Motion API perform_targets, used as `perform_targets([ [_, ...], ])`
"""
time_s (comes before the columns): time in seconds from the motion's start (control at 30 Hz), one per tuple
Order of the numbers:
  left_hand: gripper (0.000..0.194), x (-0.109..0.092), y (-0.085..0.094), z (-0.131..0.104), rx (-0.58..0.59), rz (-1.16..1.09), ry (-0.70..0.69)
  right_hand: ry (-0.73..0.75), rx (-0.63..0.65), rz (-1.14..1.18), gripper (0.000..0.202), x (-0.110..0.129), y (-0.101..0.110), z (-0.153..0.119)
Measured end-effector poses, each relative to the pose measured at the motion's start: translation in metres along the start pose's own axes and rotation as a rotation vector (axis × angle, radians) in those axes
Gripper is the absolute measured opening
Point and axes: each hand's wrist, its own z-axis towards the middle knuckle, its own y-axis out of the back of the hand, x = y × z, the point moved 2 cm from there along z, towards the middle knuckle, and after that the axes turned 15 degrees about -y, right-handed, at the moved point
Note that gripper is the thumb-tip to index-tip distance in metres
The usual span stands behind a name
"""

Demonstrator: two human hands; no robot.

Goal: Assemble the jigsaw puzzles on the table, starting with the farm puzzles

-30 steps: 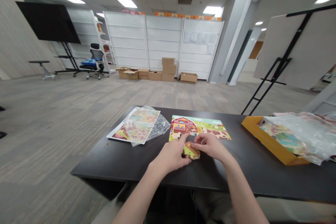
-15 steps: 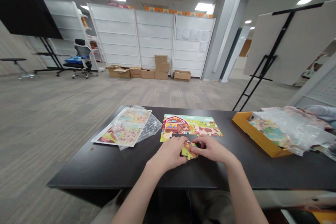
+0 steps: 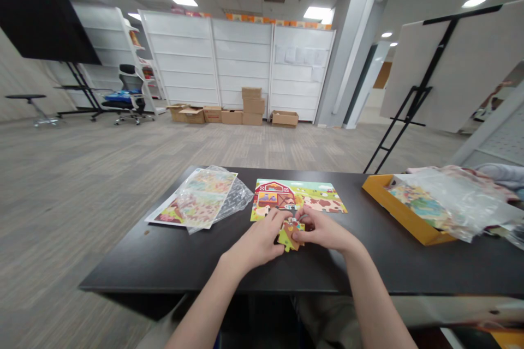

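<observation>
A small jigsaw puzzle piece (image 3: 290, 235), green and brown with part of an animal picture, lies between both hands just in front of the partly joined farm puzzle (image 3: 319, 196). My left hand (image 3: 262, 237) curls around its left side, thumb at the near edge. From the right, my right hand (image 3: 325, 229) grips it, thumb on its top face and fingers bent behind. The joined puzzle shows a red barn and a spotted cow. Its near edge is partly hidden by my fingers, and I cannot tell whether the piece touches it.
On the dark table (image 3: 172, 267), a printed farm picture sheet (image 3: 196, 202) lies left with a clear plastic bag (image 3: 235, 202). A yellow box (image 3: 403, 215) with puzzle parts and plastic wrapping (image 3: 462, 202) stands right. Cardboard boxes (image 3: 252, 106) line the far shelves.
The piece has shifted slightly left and turned a little between my hands. Both hands moved slightly with it, and more of its picture shows. The view has tipped slightly.
</observation>
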Motion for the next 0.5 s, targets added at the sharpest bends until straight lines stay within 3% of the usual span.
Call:
perform_targets([
  [0.13, 0.080, 0.000, 0.008, -0.008, -0.098, -0.257, 0.014, -0.004, -0.006, 0.127, 0.053, 0.004, -0.002, 0.002],
  [0.27, 0.051, 0.002, 0.016, -0.010, -0.290, -0.567, 0.081, 0.065, -0.070, 0.185, 0.050, 0.015, -0.005, -0.001],
  [0.4, 0.044, 0.003, 0.023, -0.009, -0.404, -0.613, 0.092, 0.101, -0.145, 0.235, 0.049, 0.029, -0.013, 0.002],
  [0.5, 0.041, 0.006, 0.039, -0.011, -0.471, -0.569, 0.106, 0.101, -0.171, 0.296, 0.053, 0.036, -0.018, 0.009],
])
